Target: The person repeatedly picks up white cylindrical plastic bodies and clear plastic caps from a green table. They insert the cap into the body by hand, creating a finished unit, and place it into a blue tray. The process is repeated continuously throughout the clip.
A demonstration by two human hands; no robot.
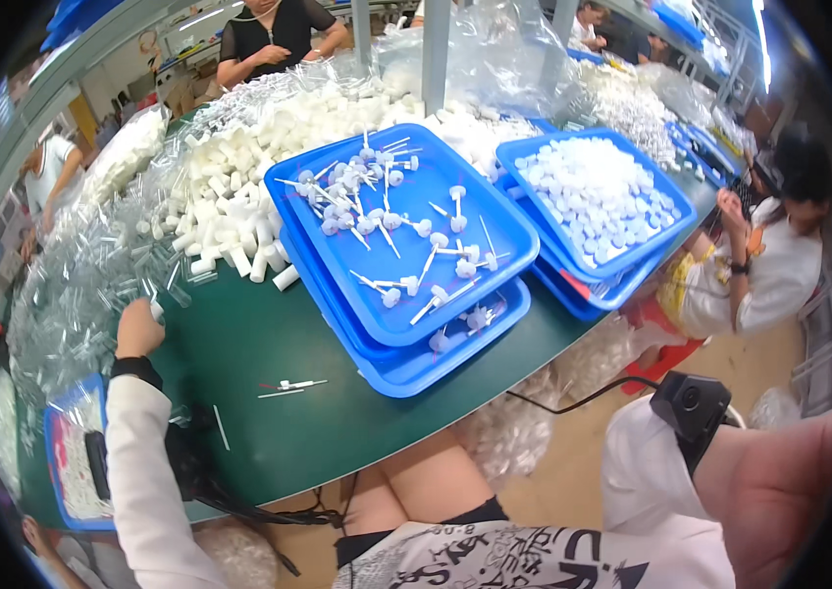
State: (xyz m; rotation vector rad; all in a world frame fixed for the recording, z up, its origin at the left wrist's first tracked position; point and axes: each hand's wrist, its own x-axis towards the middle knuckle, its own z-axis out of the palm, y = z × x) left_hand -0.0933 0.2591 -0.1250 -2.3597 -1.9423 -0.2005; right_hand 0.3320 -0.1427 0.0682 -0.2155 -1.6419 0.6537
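Note:
My left hand (141, 331) is at the left of the green table, beside the heap of clear plastic tubes (92, 294). Its fingers are closed, and a small white piece (156, 309) shows at their tips. Close to the camera at the lower right is my right hand (779, 481), raised off the table, its fingers out of sight. On the table in front of me lie a thin white stick part (288, 385) with a red tip and a loose white stick (221, 428). A blue tray (406, 324) holds several white stick parts with round discs.
White cylinders (239, 196) are heaped behind the tray. A second blue tray (676, 231) at the right carries white discs. Further blue trays sit underneath both. Another blue tray (51, 461) stands at the far left. A black cable (583, 401) hangs past the table's edge. Co-workers sit around.

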